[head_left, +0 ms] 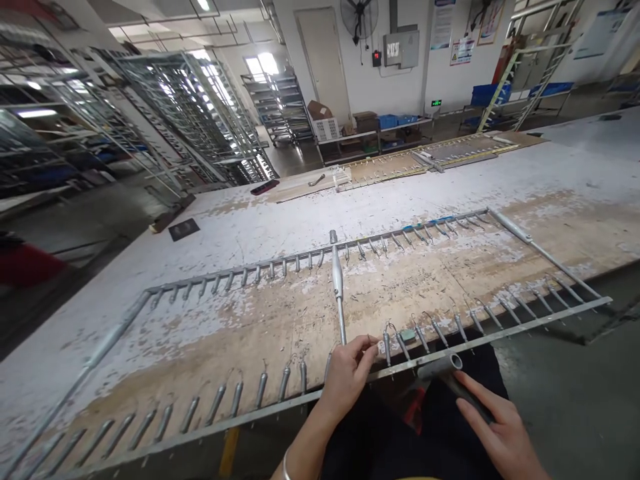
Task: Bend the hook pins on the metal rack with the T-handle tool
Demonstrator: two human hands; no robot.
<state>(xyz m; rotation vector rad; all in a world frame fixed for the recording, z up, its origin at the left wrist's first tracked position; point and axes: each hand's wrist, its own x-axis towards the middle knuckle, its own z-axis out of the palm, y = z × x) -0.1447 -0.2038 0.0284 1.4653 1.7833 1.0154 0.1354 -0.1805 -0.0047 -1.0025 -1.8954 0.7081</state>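
Observation:
A long metal frame [240,415] with spring-like metal pieces along its rails lies on the worktable. My left hand [347,373] is over the front rail, by the foot of the middle crossbar [337,273]. Its thumb and forefinger are closed together beside a spring with a wire hook [387,348]; whatever they pinch is hidden. Just past the table's front edge, my right hand [500,427] grips the dark handle of a hammer-like tool [439,365]. That tool's head is a hollow grey pipe, close to the front rail.
The worn wooden worktable [225,227] carries a second frame [385,167] at the back, a wrench [317,180] and a dark flat plate [184,229]. A small greenish piece [409,335] lies among the front springs. Metal racks [185,107] stand at the left.

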